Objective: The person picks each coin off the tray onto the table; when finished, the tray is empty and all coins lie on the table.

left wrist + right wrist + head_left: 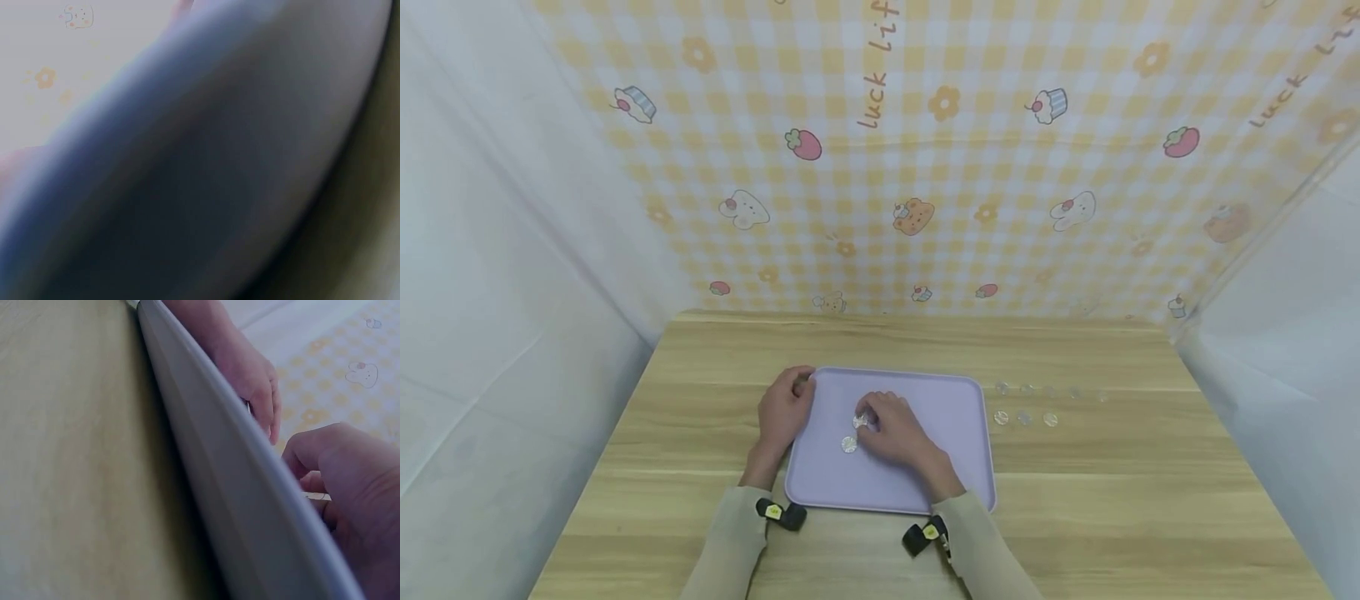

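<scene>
My right hand (893,429) is over the lavender tray (910,483), pinching a small clear patterned disc (860,422) between thumb and fingertips. Another such disc (849,445) lies flat on the tray just below it. At the tray's upper left rim rests my left hand (784,408), its fingers loosely bent beside the edge. In the right wrist view, the right hand (356,481) shows bent fingers behind the rim, and the left hand (247,375) is farther off with its fingers pointing down. The blurred tray side (187,175) blocks most of the left wrist view.
Right of the tray, several clear discs (1024,418) lie in two rows on the wooden table (1112,483). Behind the table hangs a yellow checked cloth (865,183). White sheets (497,292) flank both sides. Each sleeve carries a black wrist camera (782,513).
</scene>
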`<state>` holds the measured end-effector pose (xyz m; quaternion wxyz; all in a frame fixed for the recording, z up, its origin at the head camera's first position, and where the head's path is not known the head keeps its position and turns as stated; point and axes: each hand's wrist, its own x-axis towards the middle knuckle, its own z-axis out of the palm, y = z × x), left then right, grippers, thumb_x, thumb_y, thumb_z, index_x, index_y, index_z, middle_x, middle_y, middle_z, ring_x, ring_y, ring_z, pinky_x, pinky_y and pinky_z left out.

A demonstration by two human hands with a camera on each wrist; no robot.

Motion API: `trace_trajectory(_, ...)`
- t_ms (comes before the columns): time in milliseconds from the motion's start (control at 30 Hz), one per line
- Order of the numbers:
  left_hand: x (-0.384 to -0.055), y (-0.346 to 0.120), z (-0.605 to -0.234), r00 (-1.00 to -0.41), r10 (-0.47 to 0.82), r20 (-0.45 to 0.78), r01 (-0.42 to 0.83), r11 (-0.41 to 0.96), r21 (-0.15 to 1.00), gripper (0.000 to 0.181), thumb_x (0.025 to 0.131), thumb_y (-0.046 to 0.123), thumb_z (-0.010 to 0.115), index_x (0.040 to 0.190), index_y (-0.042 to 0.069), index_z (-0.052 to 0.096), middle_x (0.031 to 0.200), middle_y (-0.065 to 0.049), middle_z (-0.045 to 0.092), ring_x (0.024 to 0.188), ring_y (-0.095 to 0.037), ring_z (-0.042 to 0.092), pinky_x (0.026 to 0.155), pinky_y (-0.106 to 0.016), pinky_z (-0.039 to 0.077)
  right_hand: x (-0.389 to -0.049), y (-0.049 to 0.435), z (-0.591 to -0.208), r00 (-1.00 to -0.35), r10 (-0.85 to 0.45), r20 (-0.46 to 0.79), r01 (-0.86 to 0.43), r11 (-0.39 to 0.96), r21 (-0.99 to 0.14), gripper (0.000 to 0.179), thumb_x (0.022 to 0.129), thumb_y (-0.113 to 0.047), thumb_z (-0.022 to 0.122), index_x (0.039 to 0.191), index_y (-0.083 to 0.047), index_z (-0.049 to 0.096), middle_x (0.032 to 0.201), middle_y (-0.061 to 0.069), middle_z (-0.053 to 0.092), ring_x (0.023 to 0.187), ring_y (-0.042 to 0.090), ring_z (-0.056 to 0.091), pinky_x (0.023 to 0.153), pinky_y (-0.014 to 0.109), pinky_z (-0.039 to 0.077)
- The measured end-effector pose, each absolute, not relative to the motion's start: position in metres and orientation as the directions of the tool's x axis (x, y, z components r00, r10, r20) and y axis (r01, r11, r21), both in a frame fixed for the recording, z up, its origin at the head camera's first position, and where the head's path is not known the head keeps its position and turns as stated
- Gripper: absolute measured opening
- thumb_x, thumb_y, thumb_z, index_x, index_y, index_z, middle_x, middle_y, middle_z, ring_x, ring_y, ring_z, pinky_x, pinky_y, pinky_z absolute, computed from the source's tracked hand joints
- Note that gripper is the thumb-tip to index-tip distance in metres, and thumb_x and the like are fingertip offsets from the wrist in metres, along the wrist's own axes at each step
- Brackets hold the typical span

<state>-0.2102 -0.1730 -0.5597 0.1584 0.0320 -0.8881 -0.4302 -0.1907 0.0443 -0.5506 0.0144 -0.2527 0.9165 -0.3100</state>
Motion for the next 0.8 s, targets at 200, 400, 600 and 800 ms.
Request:
trace_trajectory(200,-0.210,-0.175,-0.561,-0.949,-0.196,0.247,0.074,0.624,0.778,0.020,0.095,0.020,0.065,0.113,0.013,0.072,0.071,-0.004,0.062,0.060,-0.015,0.052,0.056,-0.030,0.041,-0.191,0.046,-0.547,-0.854,-0.503,0.131,-0.480,0.667,-0.570,0.027,0.082,-0.017,0.062,0.108,-0.016,0.070,0.085,-0.007,0.055,0.082,0.010,0.045,0.081,0.029,0.039)
trace_trajectory(400,-0.210,-0.172,-0.561,-0.958,-0.179,0.225,0.068,0.620,0.782,0.021,0.096,0.022,0.064,0.114,0.014,0.071,0.071,-0.004,0.063,0.060,-0.016,0.053,0.057,-0.031,0.042,-0.192,0.050,-0.534,-0.858,-0.514,0.007,-0.420,0.693,-0.585,0.026,0.085,-0.014,0.064,0.110,-0.012,0.068,0.086,-0.006,0.056,0.083,0.011,0.048,0.079,0.029,0.040)
trace_trajectory(600,-0.209,-0.172,-0.561,-0.955,-0.190,0.230,0.064,0.621,0.781,0.020,0.096,0.021,0.064,0.113,0.014,0.071,0.070,-0.004,0.062,0.059,-0.016,0.052,0.056,-0.031,0.041,-0.197,0.046,-0.521,-0.854,-0.502,-0.134,-0.346,0.743,-0.573,0.026,0.083,-0.022,0.069,0.106,-0.012,0.067,0.089,-0.002,0.061,0.084,0.015,0.053,0.080,0.032,0.045)
trace_trajectory(800,-0.209,-0.173,-0.561,-0.951,-0.187,0.246,0.079,0.622,0.779,0.021,0.096,0.020,0.063,0.113,0.013,0.071,0.071,-0.004,0.062,0.059,-0.016,0.052,0.055,-0.031,0.041,-0.201,0.040,-0.516,-0.855,-0.490,-0.168,-0.338,0.773,-0.537,0.022,0.078,-0.028,0.071,0.093,-0.014,0.064,0.091,-0.002,0.066,0.083,0.015,0.057,0.081,0.033,0.048)
